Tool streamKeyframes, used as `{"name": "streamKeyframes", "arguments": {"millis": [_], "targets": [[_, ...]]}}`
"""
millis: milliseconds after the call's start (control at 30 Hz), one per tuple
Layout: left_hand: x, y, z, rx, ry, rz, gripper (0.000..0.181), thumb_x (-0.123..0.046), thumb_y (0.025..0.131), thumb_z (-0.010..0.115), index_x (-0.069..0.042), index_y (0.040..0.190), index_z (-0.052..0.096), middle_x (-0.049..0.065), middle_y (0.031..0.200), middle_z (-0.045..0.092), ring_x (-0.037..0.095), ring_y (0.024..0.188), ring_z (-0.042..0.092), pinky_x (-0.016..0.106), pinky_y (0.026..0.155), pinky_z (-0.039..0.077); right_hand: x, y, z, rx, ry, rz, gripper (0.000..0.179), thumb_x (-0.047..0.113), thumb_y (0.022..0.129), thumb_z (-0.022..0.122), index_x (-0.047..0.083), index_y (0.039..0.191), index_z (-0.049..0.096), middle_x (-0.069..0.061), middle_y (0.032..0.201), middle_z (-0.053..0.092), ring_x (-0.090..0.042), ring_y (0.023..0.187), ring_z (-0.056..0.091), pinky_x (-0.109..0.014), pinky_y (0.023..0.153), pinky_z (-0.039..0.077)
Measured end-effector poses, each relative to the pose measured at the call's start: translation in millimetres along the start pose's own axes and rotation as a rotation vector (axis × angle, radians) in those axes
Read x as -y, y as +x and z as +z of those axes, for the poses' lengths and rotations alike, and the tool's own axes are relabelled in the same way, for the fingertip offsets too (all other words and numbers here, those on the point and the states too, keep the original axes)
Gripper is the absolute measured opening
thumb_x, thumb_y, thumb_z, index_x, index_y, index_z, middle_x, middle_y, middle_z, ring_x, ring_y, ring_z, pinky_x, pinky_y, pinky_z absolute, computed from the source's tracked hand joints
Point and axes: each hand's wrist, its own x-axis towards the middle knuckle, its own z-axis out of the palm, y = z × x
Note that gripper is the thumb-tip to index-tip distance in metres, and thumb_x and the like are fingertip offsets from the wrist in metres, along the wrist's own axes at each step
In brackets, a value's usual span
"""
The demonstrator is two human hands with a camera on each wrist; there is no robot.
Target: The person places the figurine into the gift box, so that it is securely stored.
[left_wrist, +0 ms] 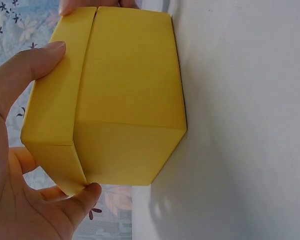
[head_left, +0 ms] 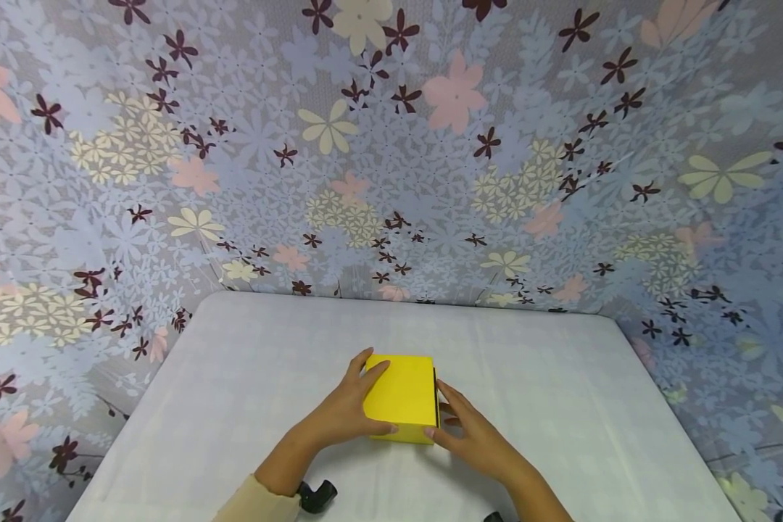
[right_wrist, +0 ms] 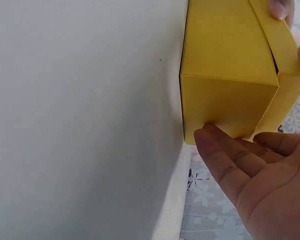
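Observation:
A yellow box (head_left: 401, 391) with a fitted lid (left_wrist: 55, 100) sits on the white table. My left hand (head_left: 349, 406) grips the lid from the left, thumb on its front side and fingers spread over the top and left side. My right hand (head_left: 473, 435) holds the right front corner, its thumb at the lid's edge and its fingertips against the right side of the box body (right_wrist: 225, 105). A dark gap shows under the lid's edge in the right wrist view, where the lid stands slightly askew. The box's inside is hidden.
The white tabletop (head_left: 267, 348) spreads around the box, its far edge against flower-patterned fabric (head_left: 391, 181). A black curved piece (head_left: 317, 496) shows beside my left wrist, and a smaller black piece (head_left: 493, 517) near my right wrist.

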Motion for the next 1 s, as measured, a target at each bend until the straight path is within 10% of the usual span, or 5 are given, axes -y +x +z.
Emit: {"name": "streamKeyframes", "arguments": {"millis": [1000], "targets": [[4.3,-0.8,10.8,0.021,0.029,-0.008,0.101,-0.056,0.081,0.079,-0.020,0.161,0.030,0.000,0.173,0.000,0.032,0.155,0.028,0.054,0.118,0.038,1,1.3,3,-0.031,0.020,0.021,0.084,0.053,0.095,0.065,0.042,0.161,0.014,0.000,0.168,0.023,-0.030,0.140,0.051,-0.049,0.109,0.049]]}}
